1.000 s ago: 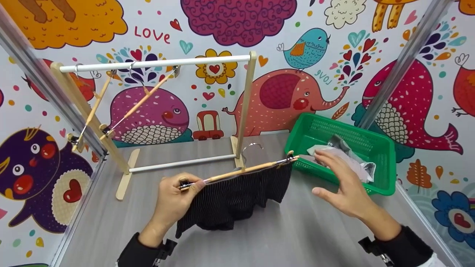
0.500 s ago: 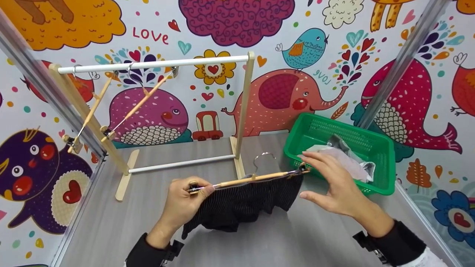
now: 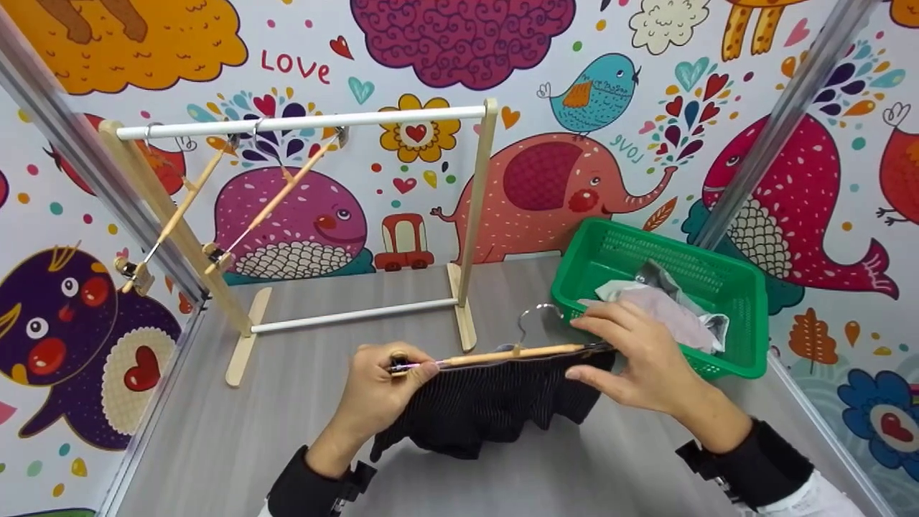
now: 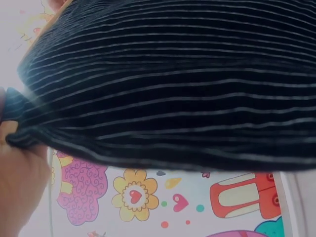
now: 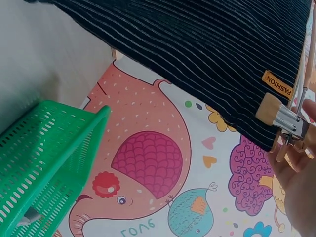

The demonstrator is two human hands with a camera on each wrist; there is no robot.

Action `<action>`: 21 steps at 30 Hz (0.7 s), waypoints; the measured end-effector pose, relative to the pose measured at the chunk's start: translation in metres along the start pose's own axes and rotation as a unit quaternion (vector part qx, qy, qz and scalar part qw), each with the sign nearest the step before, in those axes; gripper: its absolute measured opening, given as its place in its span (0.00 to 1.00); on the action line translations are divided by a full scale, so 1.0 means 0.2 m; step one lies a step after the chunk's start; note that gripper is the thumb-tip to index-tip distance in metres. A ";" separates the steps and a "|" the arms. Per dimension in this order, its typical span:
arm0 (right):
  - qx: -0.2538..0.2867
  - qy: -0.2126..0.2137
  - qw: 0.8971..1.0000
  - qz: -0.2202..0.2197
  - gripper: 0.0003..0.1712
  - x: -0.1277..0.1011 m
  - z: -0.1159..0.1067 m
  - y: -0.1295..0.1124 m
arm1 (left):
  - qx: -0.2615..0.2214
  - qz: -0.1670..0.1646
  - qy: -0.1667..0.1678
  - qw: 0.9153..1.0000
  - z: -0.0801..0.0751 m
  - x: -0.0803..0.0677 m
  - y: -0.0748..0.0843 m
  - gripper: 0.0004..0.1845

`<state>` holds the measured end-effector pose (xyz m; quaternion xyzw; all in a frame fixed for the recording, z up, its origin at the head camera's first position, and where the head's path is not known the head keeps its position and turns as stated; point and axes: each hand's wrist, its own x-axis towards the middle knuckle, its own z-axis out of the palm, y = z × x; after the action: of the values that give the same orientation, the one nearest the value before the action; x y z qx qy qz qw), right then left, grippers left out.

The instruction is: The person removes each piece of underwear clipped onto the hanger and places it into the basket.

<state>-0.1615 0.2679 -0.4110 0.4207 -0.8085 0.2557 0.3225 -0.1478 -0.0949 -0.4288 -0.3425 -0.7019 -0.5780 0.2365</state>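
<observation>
A black garment with thin pale stripes hangs from a wooden clip hanger; its exact kind is unclear. My left hand pinches the hanger's left end, by the clip. At the opposite end, my right hand has thumb and fingers spread around the hanger's end. In the right wrist view, a wood-and-metal clip bites the fabric beside a tan "FASHION" label, with right-hand fingers close to it. The garment fills most of the left wrist view. The hanger's metal hook points up.
Behind on the left stands a small rack with a white top bar and wooden posts. Two bare clip hangers, a left one and a right one, hang from it. A green basket at the right holds pale cloth.
The left hand, hanger and garment have shifted right and slightly down. The right hand has moved slightly left, and the hanger's right end now lies between its thumb and fingers.
</observation>
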 end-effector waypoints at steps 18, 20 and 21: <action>0.008 0.038 0.996 -0.076 0.18 -0.01 0.03 0.00 | -0.018 -0.027 -0.019 0.999 0.03 0.01 0.03 0.07; 0.018 0.043 0.996 -0.073 0.18 -0.01 0.02 0.00 | -0.020 -0.048 -0.026 0.998 0.03 0.01 0.04 0.06; 0.022 0.046 0.996 -0.072 0.18 -0.01 0.02 -0.01 | -0.023 -0.059 -0.032 0.997 0.03 0.02 0.05 0.05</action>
<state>-0.1609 0.2651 -0.4143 0.4723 -0.7546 0.2688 0.3678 -0.1416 -0.0870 -0.4211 -0.3236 -0.7149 -0.5956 0.1717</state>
